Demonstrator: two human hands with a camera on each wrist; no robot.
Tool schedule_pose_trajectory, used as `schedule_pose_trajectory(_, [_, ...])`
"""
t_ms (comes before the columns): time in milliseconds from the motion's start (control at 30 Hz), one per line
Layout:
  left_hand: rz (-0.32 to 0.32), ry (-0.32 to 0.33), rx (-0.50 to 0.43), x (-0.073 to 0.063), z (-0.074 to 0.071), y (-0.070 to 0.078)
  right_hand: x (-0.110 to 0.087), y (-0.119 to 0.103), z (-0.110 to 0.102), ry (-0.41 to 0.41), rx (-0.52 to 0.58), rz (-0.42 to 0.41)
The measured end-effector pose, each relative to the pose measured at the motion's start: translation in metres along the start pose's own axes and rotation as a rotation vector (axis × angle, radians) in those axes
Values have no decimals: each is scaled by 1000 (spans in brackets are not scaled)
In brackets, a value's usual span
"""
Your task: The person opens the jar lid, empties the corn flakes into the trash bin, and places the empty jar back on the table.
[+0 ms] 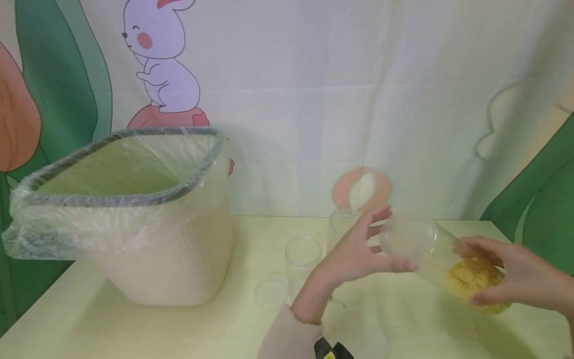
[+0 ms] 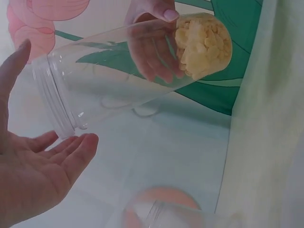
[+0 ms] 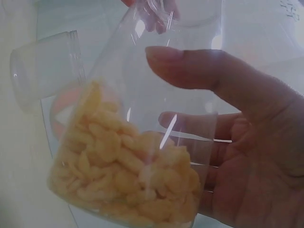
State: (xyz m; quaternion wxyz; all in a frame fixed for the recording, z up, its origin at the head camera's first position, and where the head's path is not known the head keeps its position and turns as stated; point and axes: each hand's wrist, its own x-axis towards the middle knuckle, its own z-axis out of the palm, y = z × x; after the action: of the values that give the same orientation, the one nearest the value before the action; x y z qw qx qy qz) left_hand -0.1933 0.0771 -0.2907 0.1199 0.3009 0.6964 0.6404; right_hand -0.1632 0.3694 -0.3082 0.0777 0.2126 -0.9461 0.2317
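Note:
A clear plastic jar (image 1: pixel 437 257) tilts above the table, its mouth end toward the left and its bottom low at the right. Yellow chip-like pieces (image 2: pixel 204 45) lie gathered at the bottom. My right hand (image 1: pixel 529 274) grips the jar around its lower part, thumb on one side and fingers on the other, as the right wrist view shows. At the mouth end, my left hand (image 1: pixel 356 252) spreads its thumb and fingers around the ridged rim (image 2: pixel 54 97), the fingers fairly straight and the fingertips right by the rim.
A bin (image 1: pixel 166 249) lined with a clear bag stands at the left of the table (image 1: pixel 242 329). Two clear jars, a shorter one (image 1: pixel 302 254) and another (image 1: pixel 338 224), stand behind my left arm. Clear round lids (image 1: pixel 271 293) lie nearby. A printed curtain (image 1: pixel 291 99) hangs behind.

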Motion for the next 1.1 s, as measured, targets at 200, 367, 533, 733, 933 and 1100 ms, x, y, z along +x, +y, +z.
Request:
schedule_pose_trajectory(200, [151, -127, 51, -1, -8, 1, -1, 4, 1, -10, 88, -69])
schedule_pose_trajectory(367, [216, -139, 74, -1, -10, 1, -1, 6, 1, -15, 111, -94])
schedule_pose_trajectory(533, [175, -97, 50, 0, -9, 1, -1, 6, 2, -5, 106, -90])
schedule_pose_trajectory(733, [41, 50, 18, 2, -2, -1, 0, 3, 1, -40, 39, -12])
schedule_pose_trajectory(933, [-53, 145, 67, 4, 5, -3, 1, 0, 2, -34, -7, 19])
schedule_pose_trajectory(1100, [-23, 63, 48, 1, 2, -2, 0, 2, 1, -9, 40, -34])
